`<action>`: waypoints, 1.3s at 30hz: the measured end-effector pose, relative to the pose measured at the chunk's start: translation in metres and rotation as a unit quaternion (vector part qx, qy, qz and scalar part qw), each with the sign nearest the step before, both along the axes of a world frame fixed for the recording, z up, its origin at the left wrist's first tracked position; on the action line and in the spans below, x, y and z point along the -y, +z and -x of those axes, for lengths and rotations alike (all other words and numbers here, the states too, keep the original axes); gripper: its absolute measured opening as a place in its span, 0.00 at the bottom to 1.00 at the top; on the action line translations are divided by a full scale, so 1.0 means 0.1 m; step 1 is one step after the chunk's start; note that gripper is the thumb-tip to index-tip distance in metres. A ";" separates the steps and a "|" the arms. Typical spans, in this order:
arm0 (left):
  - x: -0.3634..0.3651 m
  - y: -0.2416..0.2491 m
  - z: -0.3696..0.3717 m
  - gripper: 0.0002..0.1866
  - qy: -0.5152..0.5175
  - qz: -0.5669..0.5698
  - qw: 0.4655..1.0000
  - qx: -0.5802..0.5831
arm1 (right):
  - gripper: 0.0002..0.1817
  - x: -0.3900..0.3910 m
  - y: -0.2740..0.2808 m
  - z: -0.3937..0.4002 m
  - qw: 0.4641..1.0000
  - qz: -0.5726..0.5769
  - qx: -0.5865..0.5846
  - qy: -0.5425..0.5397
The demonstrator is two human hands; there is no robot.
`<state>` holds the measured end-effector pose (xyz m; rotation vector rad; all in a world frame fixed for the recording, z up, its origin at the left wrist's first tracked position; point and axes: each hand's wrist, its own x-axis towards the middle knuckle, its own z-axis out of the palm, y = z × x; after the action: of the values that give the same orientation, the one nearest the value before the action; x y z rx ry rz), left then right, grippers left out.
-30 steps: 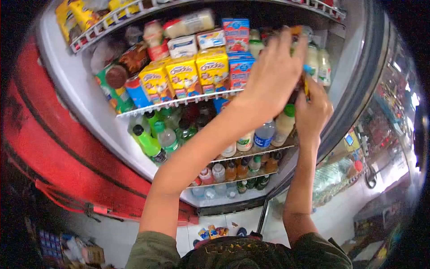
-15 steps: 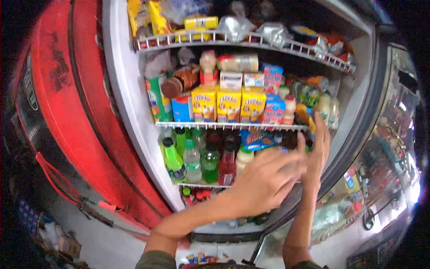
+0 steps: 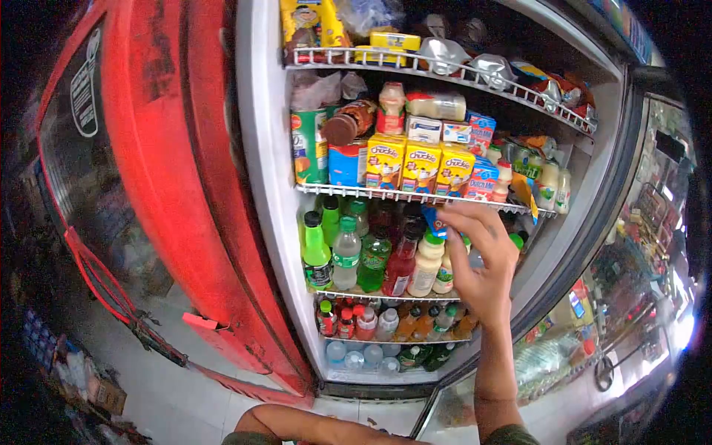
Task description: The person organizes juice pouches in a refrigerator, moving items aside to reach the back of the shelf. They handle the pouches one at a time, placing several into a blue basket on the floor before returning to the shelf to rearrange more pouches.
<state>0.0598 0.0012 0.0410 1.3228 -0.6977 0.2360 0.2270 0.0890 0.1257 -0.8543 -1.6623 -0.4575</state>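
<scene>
A: Near: left forearm (image 3: 319, 426) low at frame bottom, hand out of view. Right hand (image 3: 482, 259) raised inside open fridge, thumb and fingers pinching small blue packet (image 3: 434, 221).

B: Packet location?

A: At fingertips, just under wire shelf (image 3: 415, 197) edge, above white-bottle cap (image 3: 432, 239).

B: Handling advice?

A: Probably best: firm pinch, low under shelf wire, clear of bottle tops below grip. Beyond grip: yellow cartons (image 3: 420, 167), behind and above.

Red fridge door (image 3: 148, 148); tiled floor (image 3: 178, 400)
</scene>
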 end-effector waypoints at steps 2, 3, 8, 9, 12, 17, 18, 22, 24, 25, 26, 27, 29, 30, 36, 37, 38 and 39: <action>0.01 -0.05 0.10 0.20 -0.020 -0.017 0.999 0.024 | 0.10 -0.15 0.21 0.18 0.998 -0.016 0.036 0.038; 0.01 -0.07 0.16 0.21 -0.030 -0.025 0.999 0.035 | 0.09 -0.27 0.34 0.28 0.998 -0.028 0.050 0.036; -0.53 0.40 0.45 0.09 0.427 -0.320 0.842 0.079 | 0.13 -1.31 1.14 0.69 0.992 -0.002 0.126 -0.015; -0.78 0.48 0.49 0.05 0.552 -0.454 0.691 0.109 | 0.15 -1.56 1.27 0.73 0.982 0.032 0.158 -0.095; -1.39 0.73 0.59 0.11 0.784 -0.505 0.347 0.098 | 0.17 -1.66 1.33 0.95 0.965 0.107 0.178 -0.161; -2.10 0.98 0.58 0.17 0.845 -0.441 0.237 0.188 | 0.17 -1.64 1.35 1.08 0.963 0.134 0.157 -0.174; -2.20 1.00 0.55 0.17 0.843 -0.436 0.237 0.206 | 0.16 -1.65 1.36 1.12 0.955 0.148 0.154 -0.206; -2.27 1.04 0.39 0.17 0.845 -0.385 0.274 0.251 | 0.17 -1.82 1.41 1.11 0.934 0.189 0.199 -0.227; -2.31 1.07 0.31 0.16 0.857 -0.358 0.268 0.256 | 0.18 -1.90 1.46 1.09 0.917 0.214 0.258 -0.215; -2.33 1.06 0.29 0.16 0.856 -0.357 0.273 0.256 | 0.18 -2.01 1.49 1.08 0.916 0.217 0.257 -0.219; -2.34 1.06 0.27 0.16 0.857 -0.366 0.259 0.255 | 0.18 -2.15 1.53 1.08 0.902 0.226 0.297 -0.215; -2.36 1.06 0.26 0.15 0.857 -0.375 0.245 0.255 | 0.17 -2.26 1.55 1.06 0.887 0.234 0.337 -0.212; -2.34 1.08 0.22 0.14 0.853 -0.379 0.239 0.267 | 0.17 -2.25 1.58 1.09 0.893 0.270 0.307 -0.188; -2.33 1.08 0.21 0.15 0.852 -0.383 0.234 0.271 | 0.17 -2.25 1.57 1.13 0.898 0.252 0.287 -0.217; -2.37 1.05 0.22 0.16 0.844 -0.378 0.244 0.292 | 0.16 -1.99 1.50 1.03 0.880 0.140 0.383 -0.243; -2.38 1.04 0.22 0.16 0.845 -0.377 0.243 0.292 | 0.16 -1.90 1.47 1.01 0.880 0.141 0.383 -0.243; -2.38 1.03 0.23 0.16 0.845 -0.378 0.243 0.291 | 0.15 -1.72 1.43 1.02 0.916 0.166 0.297 -0.213; -2.39 1.03 0.23 0.17 0.841 -0.382 0.241 0.299 | 0.15 -1.58 1.38 1.01 0.943 0.187 0.208 -0.182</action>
<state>0.0365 0.2400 0.1441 2.4495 0.6349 2.5944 0.1261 0.2472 0.2635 -1.4387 -2.0220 -0.6179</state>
